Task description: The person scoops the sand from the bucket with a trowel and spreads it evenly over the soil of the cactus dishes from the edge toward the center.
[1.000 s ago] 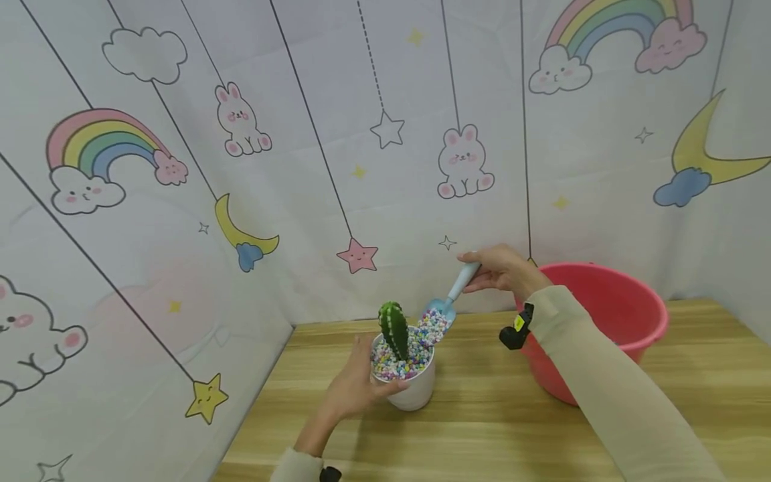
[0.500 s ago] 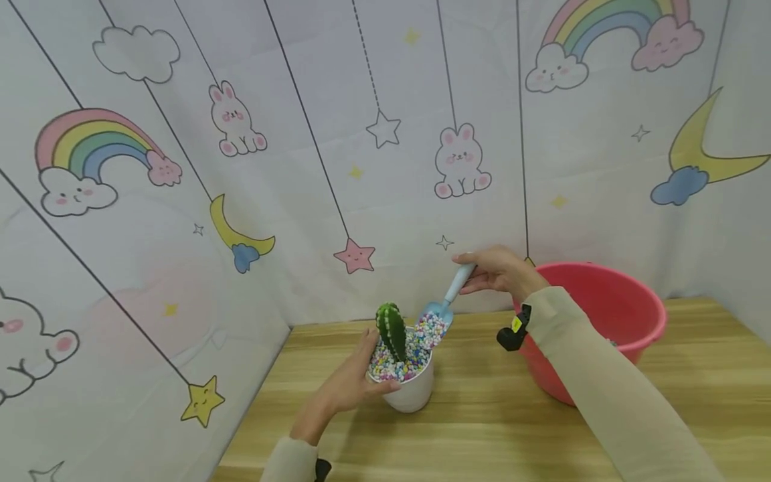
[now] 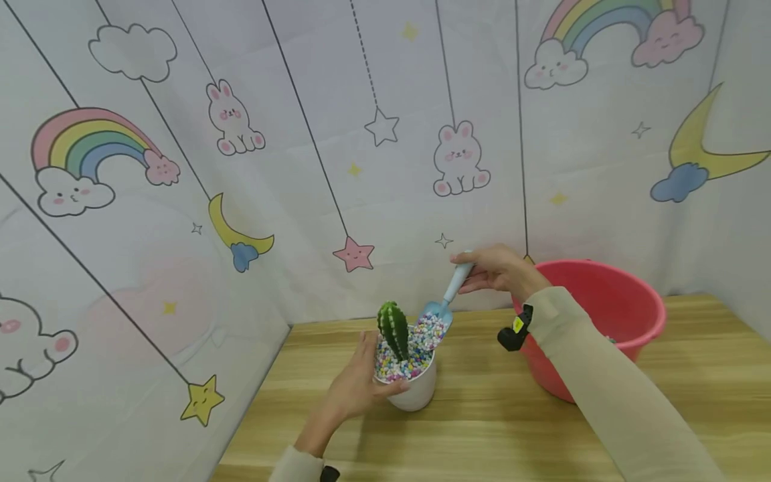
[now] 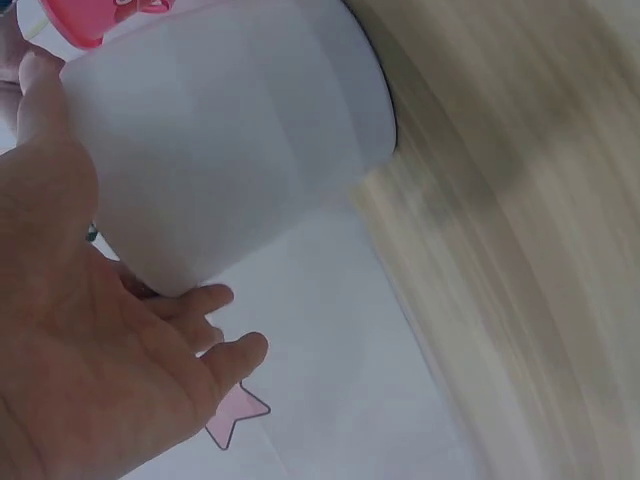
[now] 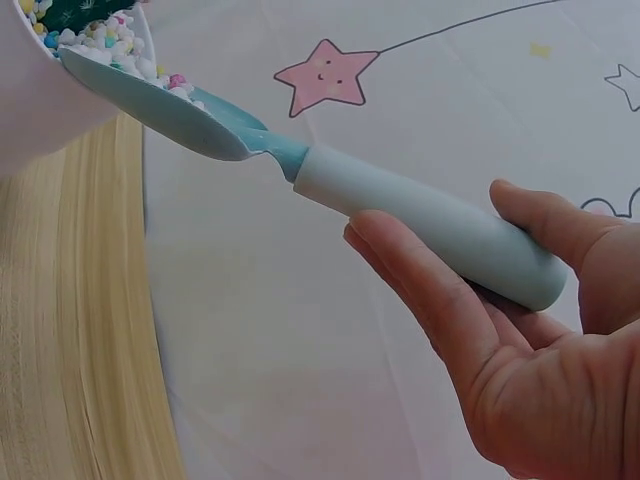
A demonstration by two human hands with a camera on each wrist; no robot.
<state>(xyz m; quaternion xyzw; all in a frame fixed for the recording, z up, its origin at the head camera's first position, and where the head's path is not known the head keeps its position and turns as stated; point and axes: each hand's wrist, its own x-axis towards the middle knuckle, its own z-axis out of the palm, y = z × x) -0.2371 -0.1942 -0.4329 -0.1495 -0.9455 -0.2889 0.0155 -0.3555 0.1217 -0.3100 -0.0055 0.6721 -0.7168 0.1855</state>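
Observation:
A white flower pot [image 3: 415, 395] stands on the table with a ribbed green cactus [image 3: 393, 331] upright in it, bedded in multicoloured beads [image 3: 400, 367]. My left hand [image 3: 355, 388] holds the pot by its left side near the rim, thumb at the front. In the left wrist view the pot's wall [image 4: 240, 130] fills the top, beside the palm. My right hand [image 3: 502, 268] grips the pale blue handle of a small trowel [image 3: 459, 281]. The trowel slopes down to the pot's right rim, its blade loaded with beads [image 3: 432, 326]. In the right wrist view the blade [image 5: 170, 115] meets the rim.
A large red basin [image 3: 650, 335] stands on the wooden table [image 3: 482, 428] to the right, behind my right forearm. A few beads show inside it. A white cloth backdrop [image 3: 313, 181] printed with rabbits, stars and rainbows rises behind and at the left.
Over the last half second the left hand and the pot have shifted slightly to the right. The trowel stays tilted at the rim, its load of beads looking much the same.

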